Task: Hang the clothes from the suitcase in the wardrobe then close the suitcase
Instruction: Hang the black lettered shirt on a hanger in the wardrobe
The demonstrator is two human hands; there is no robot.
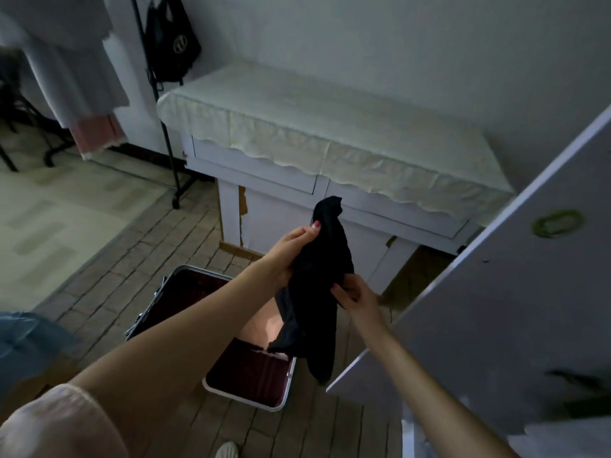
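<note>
**Lifting a dark garment clear of the case, wardrobe hanging yet to come**

Standing over the open, silver-rimmed suitcase with dark red lining (251,375), lying flat on the pale plank floor (185,233), lid spread toward the far left and something pale pink (261,325) still lying inside. Holding the limp black fabric garment (317,282) up in the air above that case, bunched and dangling, lower end trailing down toward the near rim. Gripping its upper part with the left hand (291,249), fingers curled round the cloth, thumb pressing near the top fold. Pinching a lower fold with the right hand (355,297), fingers closed on the fabric. Judging by this, working mid-step: garment out, not yet hung, apparently being sorted or shaken straight.

Just to the right, the pale grey wardrobe door with an oval recessed handle (496,309) standing open; the interior and any rail or hanger out of sight. Next calling for finding shoulders or waistband, turning right, then threading onto a hanger. Closing the case looking premature with clothing remaining.

Farther back, a white cabinet draped in a cream scalloped cloth (330,127), and a black metal clothes rack (155,94) carrying a black bag (172,41)
</note>
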